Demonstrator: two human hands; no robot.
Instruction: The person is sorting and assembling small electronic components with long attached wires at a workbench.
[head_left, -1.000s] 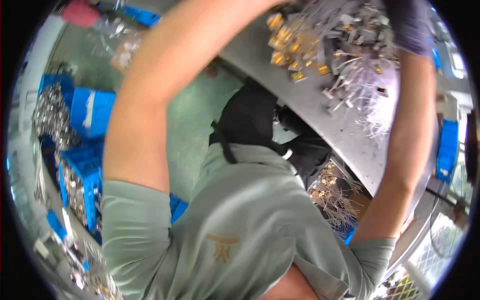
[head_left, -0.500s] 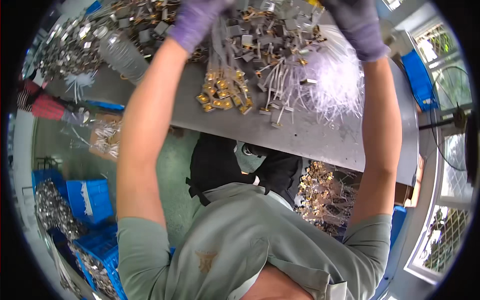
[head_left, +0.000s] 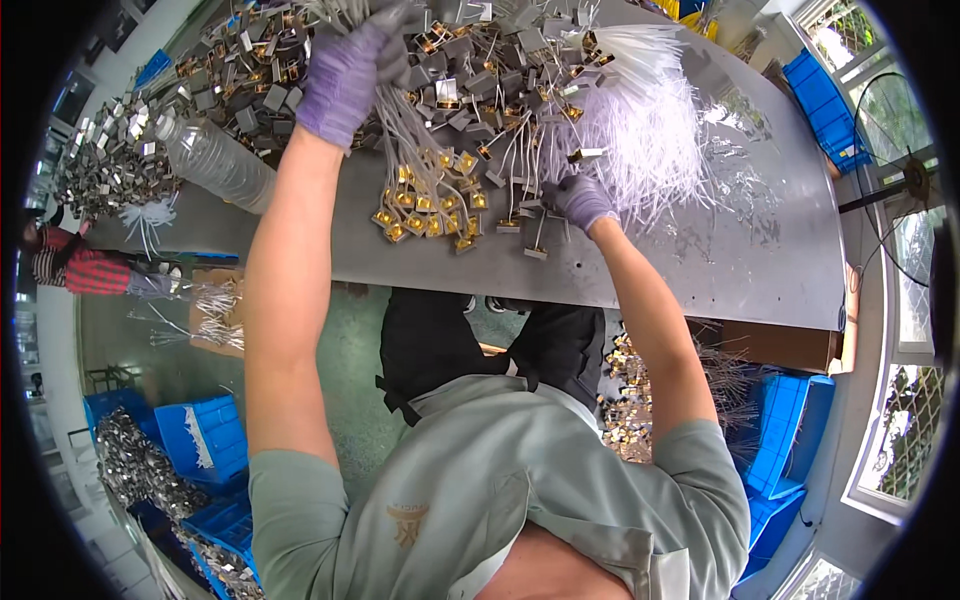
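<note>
My left hand (head_left: 345, 85), in a purple glove with grey fingertips, is closed around a bundle of pale wires (head_left: 405, 125). Yellow-gold square ends (head_left: 425, 205) of that bundle spread out on the grey table below it. Closer to the table's front edge, my right hand (head_left: 582, 200), gloved alike, has its fingers curled together at a small wired metal piece (head_left: 537, 250). Its fingertips are partly hidden among the strands. Right beside that hand lies a big heap of white translucent strands (head_left: 645, 135).
Grey metal pieces with wires (head_left: 270, 65) are heaped across the far table. A clear plastic bottle (head_left: 215, 165) lies at the left. Blue crates (head_left: 200, 435) stand on the floor, and a cardboard box (head_left: 780, 345) is under the table. Another person (head_left: 85, 265) is at far left.
My right hand has come down and inward from the far right to the wired pieces near the table's front. My left hand has shifted slightly left and nearer, and the gold-ended bundle moved left.
</note>
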